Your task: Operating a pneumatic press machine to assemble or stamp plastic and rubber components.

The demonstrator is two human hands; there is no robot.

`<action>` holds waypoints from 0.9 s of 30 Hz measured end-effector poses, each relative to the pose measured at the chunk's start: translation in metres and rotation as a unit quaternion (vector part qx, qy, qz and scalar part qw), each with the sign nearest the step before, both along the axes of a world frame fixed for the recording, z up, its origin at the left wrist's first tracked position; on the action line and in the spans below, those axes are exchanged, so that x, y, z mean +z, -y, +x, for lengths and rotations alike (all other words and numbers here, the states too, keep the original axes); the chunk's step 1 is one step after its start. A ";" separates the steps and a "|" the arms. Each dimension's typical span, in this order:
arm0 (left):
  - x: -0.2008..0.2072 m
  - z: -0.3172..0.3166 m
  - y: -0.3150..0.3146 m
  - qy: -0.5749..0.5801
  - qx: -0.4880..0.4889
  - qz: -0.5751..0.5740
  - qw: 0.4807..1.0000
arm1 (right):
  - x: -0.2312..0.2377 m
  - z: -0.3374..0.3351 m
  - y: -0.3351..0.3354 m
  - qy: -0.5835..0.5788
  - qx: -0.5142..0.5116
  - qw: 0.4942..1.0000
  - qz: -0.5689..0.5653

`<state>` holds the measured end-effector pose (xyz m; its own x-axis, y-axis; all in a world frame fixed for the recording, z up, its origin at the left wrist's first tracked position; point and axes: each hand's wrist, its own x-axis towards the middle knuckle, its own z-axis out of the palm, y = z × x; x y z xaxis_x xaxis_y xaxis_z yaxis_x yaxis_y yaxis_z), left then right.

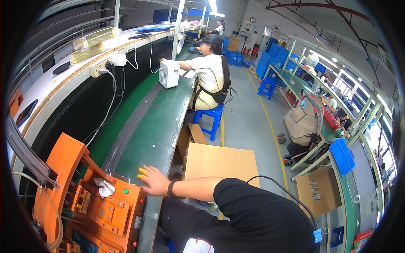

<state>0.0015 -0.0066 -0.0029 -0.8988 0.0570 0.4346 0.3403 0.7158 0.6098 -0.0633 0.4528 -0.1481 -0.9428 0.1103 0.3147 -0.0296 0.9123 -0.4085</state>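
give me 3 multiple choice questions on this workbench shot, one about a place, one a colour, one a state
1. Where does the hand rest?
A. on the green bench edge beside the orange fixture
B. inside the cardboard box
C. on the white fan

2. What colour are the fingertip covers on that hand?
A. blue
B. yellow
C. black

3. How is the hand?
A. closed on a cable
B. gripping a rag
C. flat and open, holding nothing

Answers:
1. A: the hand lies on the bench edge, next to the fixture.
2. B: the covers on the fingertips show yellow.
3. C: the fingers are stretched out with nothing between them; the rag lies apart on the fixture.
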 end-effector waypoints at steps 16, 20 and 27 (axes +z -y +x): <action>0.006 0.002 -0.004 -0.014 0.009 -0.025 1.000 | 0.001 0.001 0.000 0.000 0.000 1.000 -0.001; 0.003 0.001 -0.004 -0.012 0.003 0.006 1.000 | 0.003 0.000 0.001 0.001 0.001 1.000 -0.002; 0.001 0.000 -0.001 0.002 0.002 0.012 1.000 | 0.003 0.000 0.001 0.002 0.001 1.000 -0.002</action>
